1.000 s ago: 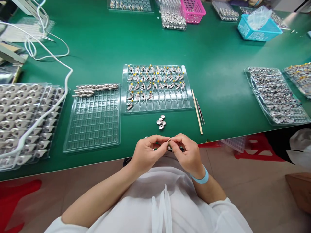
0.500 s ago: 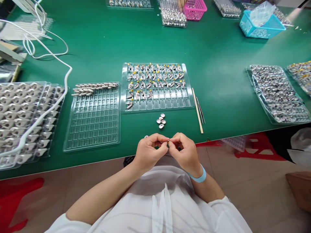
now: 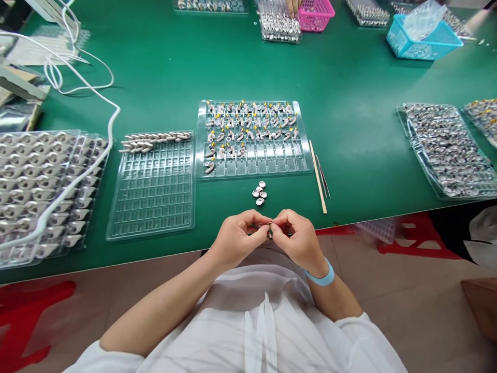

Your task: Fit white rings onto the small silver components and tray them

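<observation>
My left hand (image 3: 236, 239) and my right hand (image 3: 297, 239) meet at the green table's near edge, fingertips pinched together on a small grey part (image 3: 269, 230) that the fingers mostly hide. A blue band circles my right wrist. Just beyond the hands lie several small round silver caps (image 3: 260, 193). Behind them a clear tray (image 3: 254, 166) holds rows of grey earpiece-like parts with yellow tips, its front rows bare.
A mostly bare clear tray (image 3: 153, 197) sits left, stacked trays of grey shells (image 3: 34, 181) and a white cable (image 3: 97, 150) farther left. A wooden stick (image 3: 317, 177) and tweezers (image 3: 323, 177) lie right of the caps. Trays of silver parts (image 3: 446, 150), blue (image 3: 423, 39) and pink (image 3: 314, 13) baskets stand beyond.
The hands stay pinched together at the table edge with only slight finger shifts. The view has drifted a little; another person's hand has appeared by the pink basket.
</observation>
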